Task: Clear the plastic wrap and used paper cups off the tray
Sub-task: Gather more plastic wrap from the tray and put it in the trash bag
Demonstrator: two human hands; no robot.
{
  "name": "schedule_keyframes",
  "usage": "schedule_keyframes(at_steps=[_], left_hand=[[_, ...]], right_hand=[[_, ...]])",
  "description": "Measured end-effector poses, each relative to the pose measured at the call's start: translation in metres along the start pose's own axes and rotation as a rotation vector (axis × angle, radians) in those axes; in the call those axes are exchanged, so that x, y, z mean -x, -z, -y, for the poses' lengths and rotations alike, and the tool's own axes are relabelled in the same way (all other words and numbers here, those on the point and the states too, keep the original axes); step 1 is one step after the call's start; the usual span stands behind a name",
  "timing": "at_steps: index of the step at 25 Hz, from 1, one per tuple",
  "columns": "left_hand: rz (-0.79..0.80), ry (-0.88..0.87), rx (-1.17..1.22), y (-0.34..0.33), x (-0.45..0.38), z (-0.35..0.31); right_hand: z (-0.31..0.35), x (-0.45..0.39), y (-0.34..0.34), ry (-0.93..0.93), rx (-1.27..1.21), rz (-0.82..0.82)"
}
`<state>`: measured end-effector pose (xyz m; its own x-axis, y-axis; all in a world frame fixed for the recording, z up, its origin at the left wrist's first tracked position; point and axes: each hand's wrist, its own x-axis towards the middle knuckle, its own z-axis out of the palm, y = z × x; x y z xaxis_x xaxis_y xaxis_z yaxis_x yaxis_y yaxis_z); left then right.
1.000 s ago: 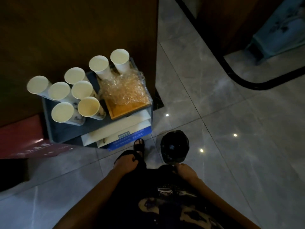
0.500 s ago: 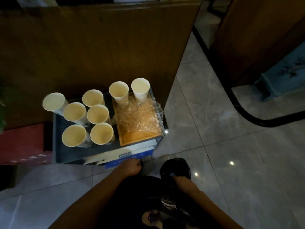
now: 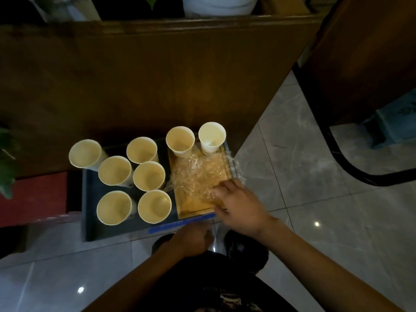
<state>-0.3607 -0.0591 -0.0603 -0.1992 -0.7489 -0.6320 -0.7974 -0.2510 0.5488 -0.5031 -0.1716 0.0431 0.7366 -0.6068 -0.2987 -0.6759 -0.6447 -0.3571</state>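
Observation:
A shallow wooden tray (image 3: 195, 213) sits on the right side of a low dark stand (image 3: 90, 199). Crumpled clear plastic wrap (image 3: 198, 174) fills the tray's middle. Two white paper cups (image 3: 180, 141) (image 3: 211, 137) stand upright at the tray's back edge. Several more paper cups (image 3: 148, 175) stand on the dark stand, left of the tray. My right hand (image 3: 238, 206) reaches over the tray's near right corner, its spread fingers touching the wrap. My left hand (image 3: 193, 239) hangs loosely curled below the stand's front edge and holds nothing.
A tall brown wooden panel (image 3: 157, 75) rises right behind the stand. A red box (image 3: 33, 197) and plant leaves (image 3: 6, 167) lie to the left. A black round object (image 3: 245, 248) sits on the grey tile floor by my legs. At the right are a blue stool (image 3: 396, 122) and a black curved base (image 3: 351, 167).
The view has moved closer over the stand. My right hand rose from my lap and reached forward onto the plastic wrap on the tray. My left hand has stayed low by the stand's front.

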Motion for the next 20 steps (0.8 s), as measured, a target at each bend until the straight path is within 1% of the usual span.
schedule_keyframes(at_steps=[1,3,6,8,10,13,17,18,20], left_hand=[[0.001,-0.010,0.019,0.004,0.001,0.000],[0.004,-0.029,0.018,0.013,0.002,-0.001],[-0.020,-0.033,-0.071,0.024,0.006,-0.003],[-0.050,-0.055,-0.100,0.028,0.010,-0.006],[-0.105,-0.088,-0.124,0.035,0.014,-0.010],[-0.247,-0.103,-0.120,0.051,0.016,-0.023],[-0.431,-0.100,-0.274,0.070,-0.001,-0.032],[-0.449,-0.089,-0.334,0.072,-0.010,-0.031],[-0.402,-0.023,-0.433,0.070,-0.029,-0.026]], right_hand=[[-0.001,-0.013,0.001,0.002,0.067,-0.037],[-0.007,-0.039,-0.003,-0.057,0.187,-0.018],[-0.022,-0.067,-0.019,-0.172,0.281,0.125],[-0.029,-0.076,-0.033,-0.211,0.315,0.202],[-0.034,-0.081,-0.046,-0.221,0.344,0.208],[-0.036,-0.082,-0.063,-0.260,0.390,0.218],[-0.034,-0.077,-0.080,-0.290,0.400,0.169],[-0.033,-0.076,-0.082,-0.303,0.397,0.164],[-0.035,-0.073,-0.085,-0.310,0.394,0.198]])
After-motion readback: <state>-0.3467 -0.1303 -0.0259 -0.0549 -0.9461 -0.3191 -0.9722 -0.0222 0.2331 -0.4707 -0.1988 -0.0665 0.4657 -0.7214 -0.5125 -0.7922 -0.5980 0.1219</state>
